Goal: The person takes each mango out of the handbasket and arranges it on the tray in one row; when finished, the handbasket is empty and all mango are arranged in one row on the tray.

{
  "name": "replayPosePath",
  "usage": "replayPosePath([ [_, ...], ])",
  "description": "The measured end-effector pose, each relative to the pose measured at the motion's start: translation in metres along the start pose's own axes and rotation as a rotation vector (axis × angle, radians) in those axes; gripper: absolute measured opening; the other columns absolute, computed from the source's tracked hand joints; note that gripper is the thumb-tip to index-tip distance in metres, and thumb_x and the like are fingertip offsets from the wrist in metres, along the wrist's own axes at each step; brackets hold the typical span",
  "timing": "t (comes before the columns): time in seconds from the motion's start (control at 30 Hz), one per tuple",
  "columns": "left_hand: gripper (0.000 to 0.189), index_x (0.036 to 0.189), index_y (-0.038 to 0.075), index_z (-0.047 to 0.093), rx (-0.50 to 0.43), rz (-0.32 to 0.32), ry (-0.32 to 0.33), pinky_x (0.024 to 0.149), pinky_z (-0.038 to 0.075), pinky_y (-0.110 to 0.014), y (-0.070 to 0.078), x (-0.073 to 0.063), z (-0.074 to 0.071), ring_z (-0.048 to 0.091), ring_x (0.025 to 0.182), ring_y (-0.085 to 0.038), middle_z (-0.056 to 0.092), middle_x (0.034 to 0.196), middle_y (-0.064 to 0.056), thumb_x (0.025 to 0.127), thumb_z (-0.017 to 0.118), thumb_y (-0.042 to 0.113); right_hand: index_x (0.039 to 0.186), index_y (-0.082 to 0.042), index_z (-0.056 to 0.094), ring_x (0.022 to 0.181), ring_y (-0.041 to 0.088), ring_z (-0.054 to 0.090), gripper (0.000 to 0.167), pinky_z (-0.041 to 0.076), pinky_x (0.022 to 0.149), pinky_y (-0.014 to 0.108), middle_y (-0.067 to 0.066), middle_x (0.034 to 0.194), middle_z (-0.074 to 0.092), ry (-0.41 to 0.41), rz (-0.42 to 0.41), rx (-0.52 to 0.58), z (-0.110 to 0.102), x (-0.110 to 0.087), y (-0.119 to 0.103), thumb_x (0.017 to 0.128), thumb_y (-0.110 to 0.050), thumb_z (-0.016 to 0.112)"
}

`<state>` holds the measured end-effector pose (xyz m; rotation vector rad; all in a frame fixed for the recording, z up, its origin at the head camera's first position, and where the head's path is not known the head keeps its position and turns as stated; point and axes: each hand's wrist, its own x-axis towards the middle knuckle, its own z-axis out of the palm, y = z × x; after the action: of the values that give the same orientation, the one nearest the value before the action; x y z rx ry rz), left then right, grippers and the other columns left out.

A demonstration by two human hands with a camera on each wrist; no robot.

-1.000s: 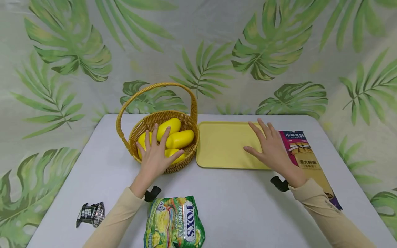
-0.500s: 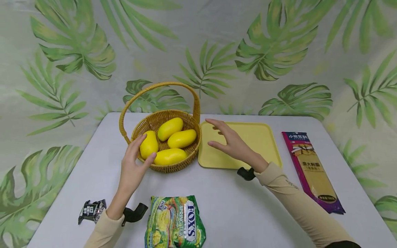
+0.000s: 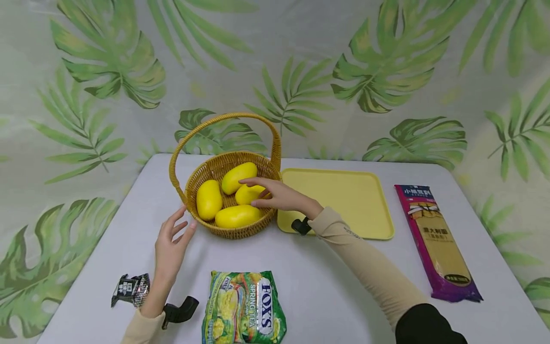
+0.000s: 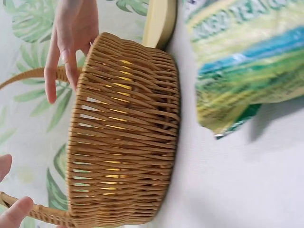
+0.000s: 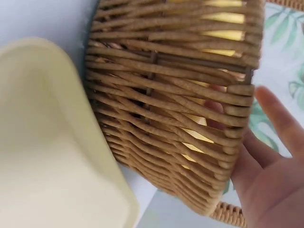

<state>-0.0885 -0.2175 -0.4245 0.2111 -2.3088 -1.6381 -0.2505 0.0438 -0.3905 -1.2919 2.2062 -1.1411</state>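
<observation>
A wicker basket [image 3: 234, 233] with a tall arched handle [image 3: 227, 115] holds several yellow mangoes [image 3: 209, 200]. My right hand [image 3: 284, 196] reaches over the basket's right rim, fingers slightly bent above the right-hand mango [image 3: 246, 195]. In the right wrist view its fingers pass behind the woven rim [image 5: 240, 102], partly hidden. At the basket's front left, my left hand [image 3: 169, 251] is loosely curved, fingertips right by the handle's base and the rim. The left wrist view shows only its fingertips [image 4: 18, 212], with nothing between them.
A yellow tray [image 3: 343, 191] lies just right of the basket. Farther right is a long pack of pasta [image 3: 442, 243]. A green FOX'S candy bag [image 3: 245, 306] lies in front, and a small black wrapped packet [image 3: 129, 290] is near my left forearm. Leaf-patterned cloth hangs behind the table.
My right hand has moved left from over the tray to over the basket. My left hand has drawn back from above the mangoes to the basket's front left side.
</observation>
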Motion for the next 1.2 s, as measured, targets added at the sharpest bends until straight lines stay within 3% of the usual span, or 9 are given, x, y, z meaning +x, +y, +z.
replayPosePath([
  [0.17, 0.057, 0.149, 0.019, 0.037, -0.002, -0.083, -0.059, 0.09, 0.045, -0.032, -0.009, 0.004, 0.005, 0.046, 0.121, -0.031, 0.03, 0.149, -0.01, 0.097, 0.058, 0.03, 0.148, -0.013, 0.038, 0.134, 0.025, 0.036, 0.055, 0.04, 0.102, 0.038, 0.012, 0.148, 0.036, -0.156, 0.08, -0.02, 0.003, 0.015, 0.001, 0.097, -0.02, 0.059],
  [0.4, 0.061, 0.152, 0.021, 0.031, -0.049, -0.116, -0.129, 0.096, 0.043, -0.05, -0.016, 0.014, 0.016, 0.042, 0.125, -0.039, 0.016, 0.156, -0.01, 0.097, 0.057, 0.031, 0.147, -0.01, 0.038, 0.138, 0.021, 0.028, 0.058, 0.025, 0.112, 0.035, 0.007, 0.152, 0.032, -0.306, 0.074, -0.072, 0.009, 0.031, -0.001, 0.095, -0.021, 0.061],
  [0.67, 0.063, 0.151, 0.017, 0.033, -0.062, -0.094, -0.134, 0.096, 0.042, -0.05, -0.022, 0.022, 0.025, 0.039, 0.125, -0.04, 0.015, 0.156, -0.014, 0.095, 0.061, 0.028, 0.146, -0.015, 0.041, 0.136, 0.017, 0.031, 0.059, 0.025, 0.111, 0.033, 0.002, 0.149, 0.037, -0.403, 0.125, -0.163, 0.021, 0.04, -0.003, 0.092, -0.009, 0.063],
  [0.83, 0.063, 0.151, 0.016, 0.032, -0.055, -0.09, -0.143, 0.097, 0.042, -0.052, -0.024, 0.022, 0.026, 0.037, 0.127, -0.041, 0.012, 0.156, -0.017, 0.096, 0.061, 0.027, 0.143, -0.018, 0.046, 0.134, 0.019, 0.034, 0.057, 0.028, 0.109, 0.035, 0.001, 0.147, 0.04, -0.371, 0.166, -0.23, 0.024, 0.039, -0.008, 0.091, -0.007, 0.065],
  [1.0, 0.063, 0.151, 0.017, 0.032, -0.05, -0.093, -0.151, 0.097, 0.042, -0.053, -0.024, 0.021, 0.025, 0.037, 0.127, -0.042, 0.011, 0.156, -0.017, 0.096, 0.06, 0.028, 0.138, -0.02, 0.051, 0.129, 0.019, 0.038, 0.05, 0.031, 0.106, 0.036, 0.001, 0.144, 0.044, -0.27, 0.196, -0.15, 0.023, 0.034, -0.009, 0.091, -0.016, 0.066],
  [1.2, 0.062, 0.151, 0.017, 0.031, -0.048, -0.089, -0.16, 0.097, 0.042, -0.055, -0.026, 0.021, 0.025, 0.036, 0.127, -0.043, 0.009, 0.156, -0.018, 0.097, 0.059, 0.028, 0.135, -0.019, 0.054, 0.125, 0.02, 0.043, 0.048, 0.037, 0.101, 0.037, 0.003, 0.142, 0.046, -0.137, 0.166, -0.062, 0.02, 0.028, -0.008, 0.09, -0.027, 0.068],
])
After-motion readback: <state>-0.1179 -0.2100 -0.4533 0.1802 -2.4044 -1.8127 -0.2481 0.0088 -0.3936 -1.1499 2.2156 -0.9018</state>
